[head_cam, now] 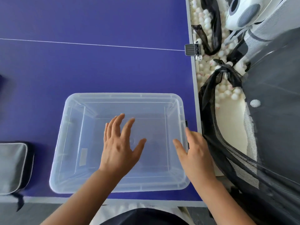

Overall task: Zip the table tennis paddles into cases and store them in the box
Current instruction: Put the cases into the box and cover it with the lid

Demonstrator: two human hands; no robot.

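- Left hand [121, 143] hovers over the clear plastic box [71, 143], fingers spread, holding nothing.
- Right hand [195, 150] at the box's right rim, fingers loose, possibly touching.
- Grey case [13, 166] lies apart, left.

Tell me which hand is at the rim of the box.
The right hand: it lies at the right rim of the box. The left hand hangs spread over the middle, away from any rim.
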